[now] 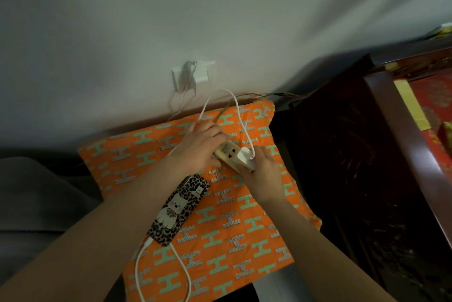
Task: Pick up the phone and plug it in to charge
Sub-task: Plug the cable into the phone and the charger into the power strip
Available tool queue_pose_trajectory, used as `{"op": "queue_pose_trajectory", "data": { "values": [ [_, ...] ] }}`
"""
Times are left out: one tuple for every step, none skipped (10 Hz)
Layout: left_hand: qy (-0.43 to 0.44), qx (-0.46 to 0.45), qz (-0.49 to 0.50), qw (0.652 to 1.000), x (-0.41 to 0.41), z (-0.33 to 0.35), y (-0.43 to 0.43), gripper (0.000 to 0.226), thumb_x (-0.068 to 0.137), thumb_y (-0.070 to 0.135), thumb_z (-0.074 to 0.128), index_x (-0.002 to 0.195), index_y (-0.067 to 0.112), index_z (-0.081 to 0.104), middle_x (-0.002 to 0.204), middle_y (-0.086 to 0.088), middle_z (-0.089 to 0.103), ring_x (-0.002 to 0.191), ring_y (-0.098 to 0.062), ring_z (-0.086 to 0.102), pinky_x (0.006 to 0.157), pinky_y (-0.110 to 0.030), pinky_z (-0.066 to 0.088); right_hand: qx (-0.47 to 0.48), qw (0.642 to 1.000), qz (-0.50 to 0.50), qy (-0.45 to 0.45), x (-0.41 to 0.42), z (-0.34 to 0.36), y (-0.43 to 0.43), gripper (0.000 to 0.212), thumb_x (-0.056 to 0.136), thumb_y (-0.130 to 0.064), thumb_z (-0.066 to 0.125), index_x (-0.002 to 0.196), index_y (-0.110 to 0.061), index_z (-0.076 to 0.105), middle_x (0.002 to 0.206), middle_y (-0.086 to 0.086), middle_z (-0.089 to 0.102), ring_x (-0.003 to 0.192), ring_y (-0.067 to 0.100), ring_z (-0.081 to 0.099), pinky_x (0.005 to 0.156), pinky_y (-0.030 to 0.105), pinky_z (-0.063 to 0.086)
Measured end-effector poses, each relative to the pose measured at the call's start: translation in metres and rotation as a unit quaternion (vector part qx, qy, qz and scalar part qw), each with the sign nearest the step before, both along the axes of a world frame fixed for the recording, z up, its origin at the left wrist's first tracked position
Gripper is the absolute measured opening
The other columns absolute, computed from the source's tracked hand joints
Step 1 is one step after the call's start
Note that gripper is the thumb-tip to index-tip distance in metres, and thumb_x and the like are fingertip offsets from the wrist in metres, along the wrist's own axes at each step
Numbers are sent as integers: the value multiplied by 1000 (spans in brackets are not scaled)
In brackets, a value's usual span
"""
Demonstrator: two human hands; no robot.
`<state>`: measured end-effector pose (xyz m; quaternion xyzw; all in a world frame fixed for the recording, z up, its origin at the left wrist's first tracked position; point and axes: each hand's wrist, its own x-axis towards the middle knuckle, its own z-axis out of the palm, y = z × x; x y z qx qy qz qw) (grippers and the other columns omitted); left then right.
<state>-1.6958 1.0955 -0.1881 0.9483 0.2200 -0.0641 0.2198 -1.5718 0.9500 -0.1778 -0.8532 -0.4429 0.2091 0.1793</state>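
The person leans over an orange quilted cushion (220, 240) with a pattern of pale green and grey H letters, which lies against a white wall (122, 20). On this cushion lies the phone in a leopard-print case with a white cartoon animal (179, 208), face down, its far end partly hidden under the left forearm. A white charging cable (187, 277) is plugged into the near end of the phone and makes a loop on the cushion toward the bottom edge of the picture.

Farther up the cushion, both hands meet at a yellowish beige power strip with dark sockets (228, 154). The left hand (198, 147) is closed around the left end of the strip and holds it on the cushion. The right hand (265, 177) grasps a white charger block (247, 158) that sits on the right end of the strip; the fingers wrap around the block from the near side. I cannot tell if the pins are fully inside the socket. From the block a white cable rises in an arch over the cushion and comes down behind the left hand.

On the wall above there is a white wall outlet (186, 76) with a white plug in it and thin wires hanging down. To the right stands dark reddish wooden furniture (354, 154).
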Motion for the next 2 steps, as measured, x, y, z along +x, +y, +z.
{"op": "queue_pose_trajectory", "data": {
  "values": [
    [1, 5, 17, 1000, -18, 30, -1, 63, 75, 44, 68, 132, 28, 46, 134, 6, 50, 128, -18, 36, 110, -41, 25, -38, 995, -22, 85, 0, 23, -5, 74, 69, -34, 80, 130, -13, 43, 126, 9, 47, 95, 25, 53, 68, 29, 45],
    [-2, 3, 55, 999, -45, 75, -2, 58, 80, 43, 64, 133, 25, 47, 133, 3, 51, 123, -18, 42, 106, -35, 31, -18, 997, -44, 68, -5, 66, -17, 78, 78, -44, 70, 141, -15, 34, 137, 7, 42, 115, 26, 52, 82, 35, 49]
  ]
}}
